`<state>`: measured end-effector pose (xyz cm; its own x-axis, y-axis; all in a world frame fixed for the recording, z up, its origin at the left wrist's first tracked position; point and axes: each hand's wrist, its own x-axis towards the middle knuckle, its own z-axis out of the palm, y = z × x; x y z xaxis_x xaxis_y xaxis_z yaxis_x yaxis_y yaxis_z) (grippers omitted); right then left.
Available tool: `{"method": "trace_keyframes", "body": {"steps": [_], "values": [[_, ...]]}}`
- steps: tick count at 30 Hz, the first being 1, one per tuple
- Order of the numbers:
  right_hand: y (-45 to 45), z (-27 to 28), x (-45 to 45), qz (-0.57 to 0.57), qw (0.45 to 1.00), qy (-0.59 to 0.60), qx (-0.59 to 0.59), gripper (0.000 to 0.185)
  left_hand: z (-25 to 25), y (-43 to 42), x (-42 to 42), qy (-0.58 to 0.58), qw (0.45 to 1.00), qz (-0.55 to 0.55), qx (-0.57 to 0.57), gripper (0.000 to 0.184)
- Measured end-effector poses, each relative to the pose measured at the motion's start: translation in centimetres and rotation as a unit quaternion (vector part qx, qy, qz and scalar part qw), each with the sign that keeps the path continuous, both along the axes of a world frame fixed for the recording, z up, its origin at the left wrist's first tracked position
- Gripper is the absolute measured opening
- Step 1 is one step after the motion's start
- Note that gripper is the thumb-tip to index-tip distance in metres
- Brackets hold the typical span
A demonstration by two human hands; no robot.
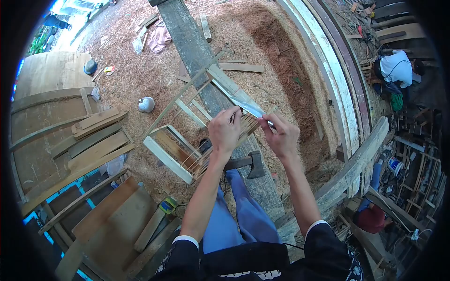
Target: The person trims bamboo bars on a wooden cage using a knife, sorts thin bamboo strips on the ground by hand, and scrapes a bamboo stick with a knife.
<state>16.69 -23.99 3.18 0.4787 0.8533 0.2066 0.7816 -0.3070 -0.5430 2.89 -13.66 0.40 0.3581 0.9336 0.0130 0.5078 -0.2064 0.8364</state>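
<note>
My left hand (225,131) is closed in a pinch above a wooden frame with thin slats (168,159), and a small dark bit shows at its fingers. Close by on the right, my right hand (282,136) pinches too, with a silvery edge at the fingertips. Between and just beyond both hands runs a thin, shiny, pale-blue strip (246,106); its exact kind is unclear. The frame leans across a long worn plank (187,37). Below the hands, a hatchet (256,165) lies on that plank near my knees.
Boards are stacked at left (101,136). A round pale container (146,104) and a pink cloth (160,37) lie among wood shavings. Long white-edged beams (328,61) curve along the right, near a thick timber (356,157). A person in white (396,68) and one in red (371,219) are at right.
</note>
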Motion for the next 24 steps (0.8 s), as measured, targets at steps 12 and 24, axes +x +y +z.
{"method": "trace_keyframes", "body": {"steps": [12,24], "values": [[-4.8,0.4,6.6,-0.064,0.998,0.0,-0.008,0.006,-0.5,0.0,-1.6,-0.059,0.998,0.016,-0.02,0.014],[-0.2,0.5,-1.7,-0.028,0.997,0.064,-0.016,0.015,-0.6,0.1,-0.3,0.022,1.0,-0.008,0.007,0.015]]}}
